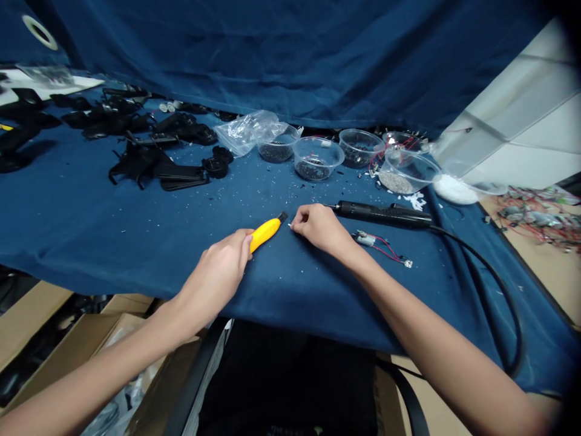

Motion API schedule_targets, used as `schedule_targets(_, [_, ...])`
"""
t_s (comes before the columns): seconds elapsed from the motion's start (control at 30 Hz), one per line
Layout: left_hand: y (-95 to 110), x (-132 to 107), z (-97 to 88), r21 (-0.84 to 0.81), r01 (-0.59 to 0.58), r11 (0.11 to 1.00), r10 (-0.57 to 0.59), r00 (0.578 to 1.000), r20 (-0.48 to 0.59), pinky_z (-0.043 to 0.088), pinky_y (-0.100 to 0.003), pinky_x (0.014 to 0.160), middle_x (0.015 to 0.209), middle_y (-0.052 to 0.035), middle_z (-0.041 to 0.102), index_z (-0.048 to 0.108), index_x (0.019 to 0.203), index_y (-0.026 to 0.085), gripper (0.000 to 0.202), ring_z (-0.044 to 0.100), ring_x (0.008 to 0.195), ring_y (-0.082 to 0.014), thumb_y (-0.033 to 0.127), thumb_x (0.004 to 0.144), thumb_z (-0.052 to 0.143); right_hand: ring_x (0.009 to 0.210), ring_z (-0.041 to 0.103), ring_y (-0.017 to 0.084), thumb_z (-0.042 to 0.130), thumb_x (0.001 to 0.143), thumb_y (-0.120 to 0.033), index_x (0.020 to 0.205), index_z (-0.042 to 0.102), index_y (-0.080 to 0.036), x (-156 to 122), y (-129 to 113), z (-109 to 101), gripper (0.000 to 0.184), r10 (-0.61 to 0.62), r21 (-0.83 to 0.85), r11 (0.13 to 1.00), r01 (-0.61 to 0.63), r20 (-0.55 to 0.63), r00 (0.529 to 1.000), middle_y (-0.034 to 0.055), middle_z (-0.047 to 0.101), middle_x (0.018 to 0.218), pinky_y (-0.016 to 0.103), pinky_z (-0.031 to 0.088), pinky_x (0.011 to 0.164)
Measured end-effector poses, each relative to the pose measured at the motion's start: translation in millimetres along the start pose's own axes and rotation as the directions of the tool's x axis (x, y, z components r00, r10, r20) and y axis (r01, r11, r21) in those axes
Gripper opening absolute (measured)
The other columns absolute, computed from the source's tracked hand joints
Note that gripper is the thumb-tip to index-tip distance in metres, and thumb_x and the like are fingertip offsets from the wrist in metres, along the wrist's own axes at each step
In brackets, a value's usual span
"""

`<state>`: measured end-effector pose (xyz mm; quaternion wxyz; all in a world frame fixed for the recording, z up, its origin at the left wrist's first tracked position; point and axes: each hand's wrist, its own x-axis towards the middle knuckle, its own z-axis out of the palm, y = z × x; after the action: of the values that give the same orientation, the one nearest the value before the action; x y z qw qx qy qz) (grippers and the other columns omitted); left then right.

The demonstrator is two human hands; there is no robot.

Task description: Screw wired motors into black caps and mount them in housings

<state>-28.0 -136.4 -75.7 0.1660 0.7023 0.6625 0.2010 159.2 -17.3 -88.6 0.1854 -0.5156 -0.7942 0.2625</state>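
Left hand (215, 277): closed firmly around the handle of a yellow plastic utility knife (265, 234), its dark blade end angled toward the other hand. Right hand (320, 230): fingertips (296, 224) drawn into a narrow pinch just beside the knife's tip; anything held there is too small to tell. Both hands sit above a navy-blue cloth table cover (136, 242). Right of them lie a black corded handheld tool (381, 213) and a small white component with red wires (365, 238). Beyond stand clear round plastic bowls (316, 158) holding small dark parts. Further left lies a scattered group of black moulded plastic parts (136, 163).
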Motion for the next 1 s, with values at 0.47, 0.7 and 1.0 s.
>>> schedule_targets(0.47, [5.2, -3.5, -4.2, -0.05, 0.019, 0.999, -0.018, 1.0, 0.023, 0.039, -0.026, 0.062, 0.074, -0.0029, 0.065, 0.061, 0.12, 0.019, 0.046, 0.06, 0.065, -0.0182, 0.041, 0.1, 0.025, 0.06, 0.055, 0.013, 0.057, 0.071, -0.008, 0.061, 0.062, -0.015, 4.8, -2.6, -4.5, 0.013, 0.057, 0.042, 0.997, -0.059, 0.064, 0.996, 0.0047, 0.064, 0.062, 0.026, 0.038, 0.061])
schedule_targets(0.7, [4.7, -4.9, -1.9, -0.046, 0.009, 0.999, -0.008, 1.0, 0.018, 0.04, -0.028, 0.064, 0.081, -0.0049, 0.068, 0.06, 0.121, 0.018, 0.046, 0.061, 0.068, -0.0192, 0.04, 0.1, 0.026, 0.059, 0.054, 0.013, 0.055, 0.072, -0.007, 0.063, 0.063, -0.015, 2.4, -5.5, -4.5, 0.014, 0.063, 0.031, 0.997, -0.065, 0.053, 0.997, 0.0056, 0.063, 0.063, 0.027, 0.038, 0.063])
schedule_targets(1.0, [0.8, -7.2, 2.1, 0.051, -0.096, 0.994, 0.094, 0.995, 0.044, 0.039, -0.03, 0.069, 0.097, -0.0058, 0.069, 0.052, 0.13, 0.022, 0.041, 0.064, 0.081, -0.0221, 0.037, 0.1, 0.028, 0.06, 0.054, 0.012, 0.056, 0.071, -0.009, 0.062, 0.06, -0.015, 2.1, -1.6, -2.4, 0.012, 0.035, 0.021, 0.999, -0.036, 0.034, 0.999, 0.004, 0.064, 0.065, 0.027, 0.037, 0.062])
